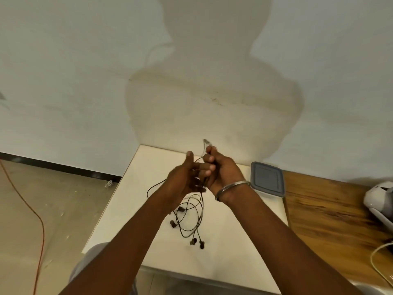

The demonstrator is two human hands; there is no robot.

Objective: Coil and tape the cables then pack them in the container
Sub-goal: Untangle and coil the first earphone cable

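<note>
Both hands are raised over a small white table [234, 241]. My right hand [221, 171] grips a bunch of thin black earphone cables [191, 211], and a plug end sticks up above its fist. My left hand [182, 179] is beside it with the thumb up and fingers partly curled among the cable strands. Loops of cable hang down below both hands, with several earbuds dangling near the table top. A clear container with a grey lid [266, 178] stands at the table's far right corner, just right of my right wrist.
A wooden table [331, 211] adjoins on the right, with a white device [378, 199] and a pale cord [380, 265] on it. An orange cord [32, 209] runs over the floor at the left. A white wall is close behind the table.
</note>
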